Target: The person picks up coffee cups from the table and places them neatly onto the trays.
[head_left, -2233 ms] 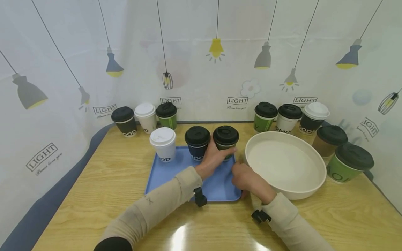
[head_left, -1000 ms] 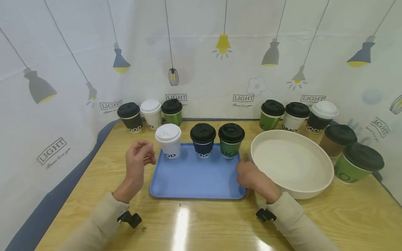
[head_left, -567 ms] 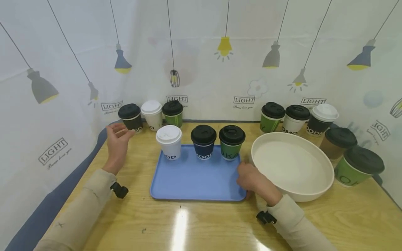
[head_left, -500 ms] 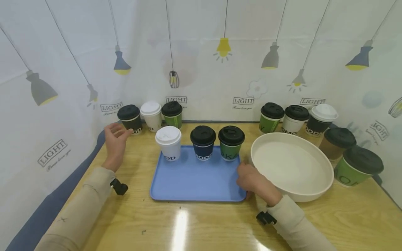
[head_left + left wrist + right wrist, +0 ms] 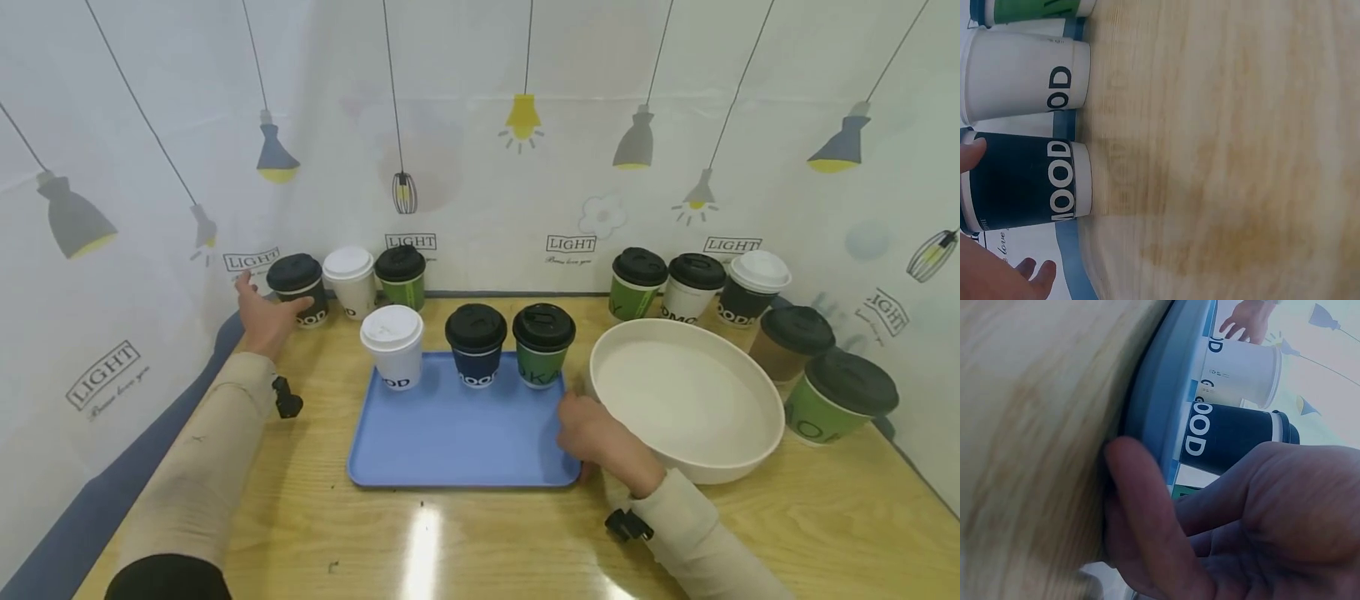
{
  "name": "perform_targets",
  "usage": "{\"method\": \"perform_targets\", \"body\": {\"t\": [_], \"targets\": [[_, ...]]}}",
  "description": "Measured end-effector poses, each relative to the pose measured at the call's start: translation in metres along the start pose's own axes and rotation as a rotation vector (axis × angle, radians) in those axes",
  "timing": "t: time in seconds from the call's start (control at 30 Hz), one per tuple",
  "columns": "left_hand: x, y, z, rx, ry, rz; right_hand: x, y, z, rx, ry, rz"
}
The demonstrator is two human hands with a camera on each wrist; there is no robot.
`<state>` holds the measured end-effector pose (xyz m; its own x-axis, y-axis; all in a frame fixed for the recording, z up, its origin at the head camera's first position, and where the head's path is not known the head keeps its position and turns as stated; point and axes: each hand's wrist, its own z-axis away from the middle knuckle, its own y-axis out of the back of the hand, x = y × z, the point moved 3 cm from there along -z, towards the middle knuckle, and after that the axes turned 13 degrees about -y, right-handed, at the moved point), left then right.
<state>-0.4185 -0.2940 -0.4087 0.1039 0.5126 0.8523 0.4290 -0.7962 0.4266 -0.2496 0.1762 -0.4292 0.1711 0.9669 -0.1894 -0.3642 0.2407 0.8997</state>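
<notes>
My left hand (image 5: 268, 321) is at the dark MOOD paper cup (image 5: 300, 287) with a black lid, back left. In the left wrist view the thumb (image 5: 971, 155) overlaps the dark cup near its lid, while the other fingers spread out on its far side, not curled round it. My right hand (image 5: 596, 433) grips the right edge of the blue tray (image 5: 457, 450). Along the tray's back edge stand a white-lidded white cup (image 5: 395, 358), a black-lidded navy cup (image 5: 477, 354) and a black-lidded green cup (image 5: 542, 358).
Beside the dark cup stand a white cup (image 5: 352, 292) and a green cup (image 5: 403, 287). A cream round basin (image 5: 686, 400) sits right of the tray. Behind and beside it are several more lidded cups, including a brown cup (image 5: 780, 354) and a large green cup (image 5: 821, 408).
My left hand has left the green cup on the tray, crossed leftward, and reached forward to the dark cup at back left. My right hand has stayed at the tray's edge.
</notes>
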Motion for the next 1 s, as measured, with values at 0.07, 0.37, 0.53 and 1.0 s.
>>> {"method": "perform_targets", "body": {"t": [0.07, 0.37, 0.53, 1.0], "targets": [[-0.001, 0.000, -0.005, -0.008, 0.006, -0.003, -0.001, 0.000, 0.000, 0.006, 0.012, 0.011], [-0.004, 0.001, -0.007, -0.074, 0.037, -0.022, -0.005, -0.003, 0.003, 0.016, 0.036, -0.001], [-0.002, 0.002, -0.004, -0.060, 0.036, -0.046, -0.005, -0.003, 0.003, 0.008, 0.031, -0.001], [0.001, 0.011, 0.035, -0.052, 0.054, 0.069, 0.000, 0.001, -0.001, 0.032, 0.041, 0.024]]}}
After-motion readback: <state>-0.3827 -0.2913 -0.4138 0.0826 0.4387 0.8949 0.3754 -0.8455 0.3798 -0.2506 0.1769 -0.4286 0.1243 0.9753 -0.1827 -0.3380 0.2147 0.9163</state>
